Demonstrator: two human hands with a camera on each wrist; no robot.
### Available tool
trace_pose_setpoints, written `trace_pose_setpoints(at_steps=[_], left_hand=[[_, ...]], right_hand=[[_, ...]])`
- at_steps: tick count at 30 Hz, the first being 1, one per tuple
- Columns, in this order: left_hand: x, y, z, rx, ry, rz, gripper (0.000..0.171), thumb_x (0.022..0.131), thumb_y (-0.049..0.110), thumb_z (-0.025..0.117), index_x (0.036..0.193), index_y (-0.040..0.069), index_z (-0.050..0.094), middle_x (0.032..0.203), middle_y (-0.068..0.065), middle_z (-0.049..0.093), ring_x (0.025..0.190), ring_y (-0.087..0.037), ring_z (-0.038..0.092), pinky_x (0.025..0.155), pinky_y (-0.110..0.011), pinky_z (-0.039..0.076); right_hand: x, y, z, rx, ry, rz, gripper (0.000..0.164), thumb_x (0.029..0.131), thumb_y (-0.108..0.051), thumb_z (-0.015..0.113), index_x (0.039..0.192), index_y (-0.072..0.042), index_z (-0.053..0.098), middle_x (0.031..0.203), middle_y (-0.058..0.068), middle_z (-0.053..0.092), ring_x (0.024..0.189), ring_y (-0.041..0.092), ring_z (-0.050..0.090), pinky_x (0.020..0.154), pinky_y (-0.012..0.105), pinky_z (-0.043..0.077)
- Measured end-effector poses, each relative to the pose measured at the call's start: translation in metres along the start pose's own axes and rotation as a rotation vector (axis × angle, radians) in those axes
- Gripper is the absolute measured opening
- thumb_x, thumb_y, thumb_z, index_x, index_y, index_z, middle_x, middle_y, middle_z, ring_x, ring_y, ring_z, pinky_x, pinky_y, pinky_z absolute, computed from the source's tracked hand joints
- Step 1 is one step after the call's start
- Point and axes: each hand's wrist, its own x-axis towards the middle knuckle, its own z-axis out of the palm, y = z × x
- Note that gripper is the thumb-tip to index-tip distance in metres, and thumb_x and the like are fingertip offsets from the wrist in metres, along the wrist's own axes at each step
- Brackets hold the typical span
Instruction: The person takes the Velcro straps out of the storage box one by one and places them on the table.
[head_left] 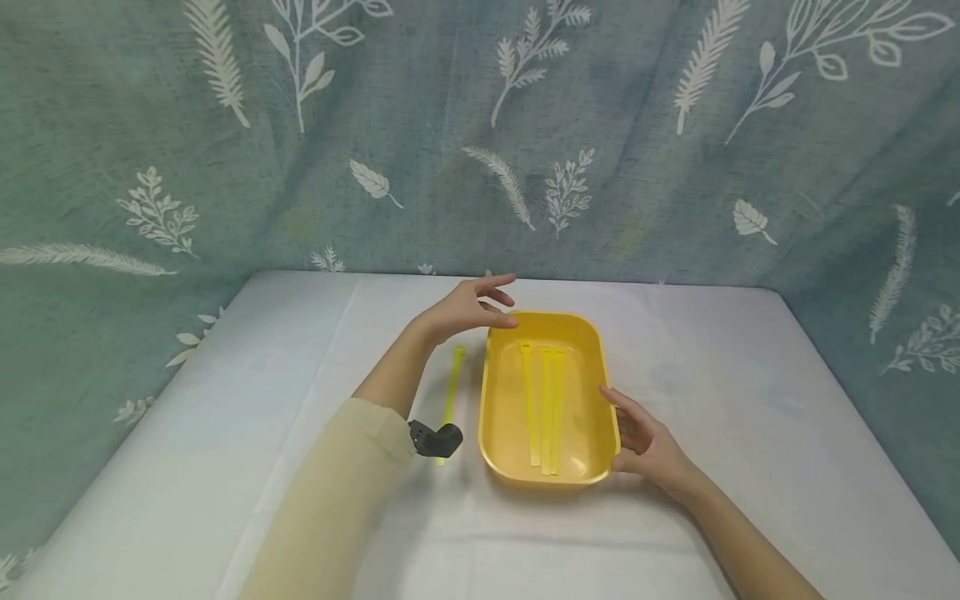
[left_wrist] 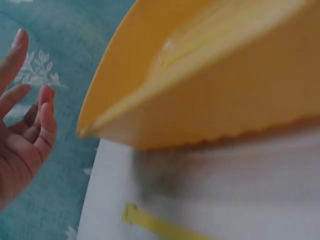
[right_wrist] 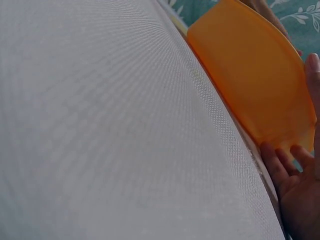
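Observation:
A yellow plastic tray (head_left: 585,450) with rounded corners holds several flat yellow strips (head_left: 528,408) lying lengthwise, each with a small squarish head like a cable tie. Another yellow strip (head_left: 453,379) lies on the table left of the tray, partly behind the left wrist's black camera. My left hand (head_left: 474,304) hovers at the tray's far left corner, fingers loosely spread and holding nothing; in the left wrist view it appears apart from the rim. My right hand (head_left: 651,446) holds the tray's right side, forefinger over the rim and other fingers (right_wrist: 272,162) against the outer wall.
A white cloth covers the table (head_left: 712,375). Behind and beside it hangs a green-blue curtain (head_left: 435,142) with white leaf prints. My left forearm in a pale sleeve (head_left: 330,492) reaches across the table left of the tray.

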Motion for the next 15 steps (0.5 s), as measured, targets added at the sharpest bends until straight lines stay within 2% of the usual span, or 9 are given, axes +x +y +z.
trace_pose_setpoints(at_steps=[7, 11, 15], left_hand=[[0.011, 0.015, 0.021, 0.001, -0.038, 0.027, 0.069, 0.083, 0.023, 0.074, 0.144, 0.025, 0.041, 0.129, -0.008, 0.056, 0.116, -0.023, 0.056, 0.100, -0.038, 0.044], [0.016, 0.015, 0.033, -0.007, -0.052, 0.047, 0.062, 0.084, 0.022, 0.072, 0.141, 0.022, 0.047, 0.129, -0.009, 0.057, 0.117, -0.021, 0.054, 0.101, -0.037, 0.043], [0.021, 0.010, 0.047, -0.003, -0.061, 0.022, 0.058, 0.084, 0.023, 0.072, 0.138, 0.018, 0.051, 0.130, -0.010, 0.057, 0.118, -0.019, 0.053, 0.101, -0.035, 0.043]], right_hand=[[-0.001, -0.001, 0.000, -0.018, 0.011, 0.002, 0.082, 0.085, -0.021, 0.071, 0.149, -0.001, 0.023, 0.150, 0.010, 0.031, 0.123, 0.015, 0.049, 0.095, 0.024, 0.047], [-0.001, -0.001, 0.000, -0.024, 0.017, 0.010, 0.081, 0.085, -0.019, 0.071, 0.148, -0.001, 0.023, 0.150, 0.011, 0.030, 0.122, 0.014, 0.049, 0.095, 0.024, 0.047], [-0.002, -0.001, 0.000, -0.024, 0.019, 0.018, 0.081, 0.086, -0.018, 0.071, 0.148, -0.001, 0.023, 0.149, 0.011, 0.031, 0.121, 0.014, 0.050, 0.094, 0.025, 0.048]])
